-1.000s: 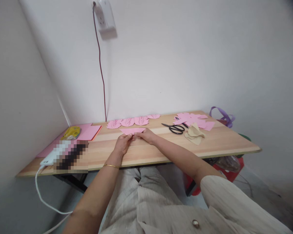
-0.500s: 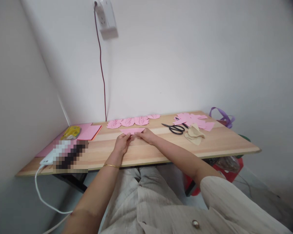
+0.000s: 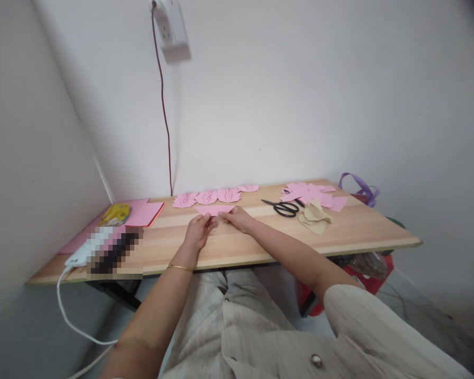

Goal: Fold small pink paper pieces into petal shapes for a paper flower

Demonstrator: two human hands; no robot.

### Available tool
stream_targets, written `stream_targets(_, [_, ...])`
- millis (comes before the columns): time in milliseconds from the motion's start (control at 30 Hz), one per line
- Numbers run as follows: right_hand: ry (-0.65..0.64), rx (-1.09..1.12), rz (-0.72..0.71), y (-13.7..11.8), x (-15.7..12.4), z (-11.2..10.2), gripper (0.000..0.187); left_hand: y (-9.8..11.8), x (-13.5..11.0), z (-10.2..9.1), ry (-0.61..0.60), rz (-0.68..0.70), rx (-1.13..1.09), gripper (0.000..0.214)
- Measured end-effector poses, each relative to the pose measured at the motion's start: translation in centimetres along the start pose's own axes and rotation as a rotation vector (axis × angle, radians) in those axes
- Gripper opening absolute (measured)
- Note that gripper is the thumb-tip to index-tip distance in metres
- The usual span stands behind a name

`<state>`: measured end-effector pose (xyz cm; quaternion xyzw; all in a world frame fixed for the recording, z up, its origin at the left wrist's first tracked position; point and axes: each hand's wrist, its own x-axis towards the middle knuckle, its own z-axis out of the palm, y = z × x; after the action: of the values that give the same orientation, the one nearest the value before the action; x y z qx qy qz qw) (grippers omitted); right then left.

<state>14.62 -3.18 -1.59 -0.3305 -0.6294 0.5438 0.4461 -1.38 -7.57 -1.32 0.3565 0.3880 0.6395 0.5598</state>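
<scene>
Both hands are clamping one pink paper piece: left hand is pinching it toward its left end, right hand toward its right, thumbs and fingers pressing on the near side. Fingertips of the two hands are sitting close together, slight gap showing between them.

Piece is sitting in front of the person, mid-table, between the row of pink cut-outs and the near edge of the wooden table. Can't tell if it's touching the tabletop.

Looks: plain light pink, visible face showing no marks. Long far edge is running about straight left to right; ends are slanting in toward the person, so it's reading as a shallow trapezoid. Fingers are hiding much of the near edge. Layer count: can't tell. Cut-outs behind it are showing jagged outlines and slit patterns by comparison.

Off to the right, black scissors are lying with the blades pointing left, pink scraps are spreading just behind, and crumpled tan paper is resting near the handles. Far left, a yellow packet is lying beside stacked pink sheets.
</scene>
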Motion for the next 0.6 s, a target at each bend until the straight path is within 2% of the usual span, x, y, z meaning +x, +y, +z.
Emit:
stream_targets(167, [-0.031,-0.001,-0.007,0.08,0.03,-0.06,0.036,-0.33,-0.04,0.16,-0.045,0.024,0.028,0.032])
stream_targets(400, [-0.115,0.025,-0.025,-0.42,-0.32,0.06,0.042,-0.53,0.25,0.03,-0.035,0.044,0.019,0.031])
stream_targets(600, [-0.066,0.017,-0.003,-0.34,-0.32,0.12,0.042,-0.49,0.39,-0.16,-0.009,0.041,-0.002,0.030])
